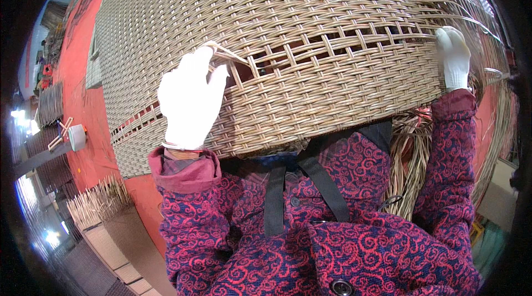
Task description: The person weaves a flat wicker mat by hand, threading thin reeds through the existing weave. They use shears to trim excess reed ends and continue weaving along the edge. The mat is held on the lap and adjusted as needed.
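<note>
Head view: we have a woven panel (310,91) spread before our torso, an open row of gaps running lengthwise through its weave. Toward the panel's left side, our white-gloved left hand (191,99) pinches a tan strand (230,56) between thumb and forefinger, beside that row. At the panel's right end, our gloved right hand (454,55) has curled fingers; we cannot tell whether they grip anything. Loose strands (411,171) hang below the panel's right part.

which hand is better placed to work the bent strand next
Probably the left hand: it already touches the bent strand, while the right hand is at the right of the woven panel.
</note>
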Demonstrator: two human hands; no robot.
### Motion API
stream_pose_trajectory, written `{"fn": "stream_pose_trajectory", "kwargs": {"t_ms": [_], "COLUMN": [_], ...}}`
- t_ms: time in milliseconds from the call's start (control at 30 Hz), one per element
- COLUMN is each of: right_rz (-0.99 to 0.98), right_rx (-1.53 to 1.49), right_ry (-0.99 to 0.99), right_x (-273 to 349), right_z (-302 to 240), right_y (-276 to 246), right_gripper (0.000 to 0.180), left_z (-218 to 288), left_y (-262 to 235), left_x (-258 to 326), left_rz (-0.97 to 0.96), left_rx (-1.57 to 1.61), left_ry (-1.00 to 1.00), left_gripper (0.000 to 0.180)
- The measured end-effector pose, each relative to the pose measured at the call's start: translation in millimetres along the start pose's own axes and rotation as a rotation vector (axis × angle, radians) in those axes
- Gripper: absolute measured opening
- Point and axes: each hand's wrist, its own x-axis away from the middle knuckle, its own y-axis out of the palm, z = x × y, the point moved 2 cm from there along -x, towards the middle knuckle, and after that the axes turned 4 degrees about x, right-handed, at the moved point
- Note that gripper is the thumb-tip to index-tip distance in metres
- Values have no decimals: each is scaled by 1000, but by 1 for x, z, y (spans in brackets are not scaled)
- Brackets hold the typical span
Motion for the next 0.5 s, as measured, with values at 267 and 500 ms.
{"fn": "stream_pose_trajectory", "kwargs": {"t_ms": [267,500], "right_rz": [-19,-2], "right_rx": [-9,-6], "right_ry": [45,23], "right_x": [1,-1], "right_z": [-3,-16], "right_y": [-2,-8], "right_gripper": [33,32], "left_z": [-1,42], "left_y": [-26,-40], "left_x": [16,37], "left_rz": [-142,-20], "left_rx": [500,-101], "left_ry": [-167,81], "left_gripper": [14,14]}}
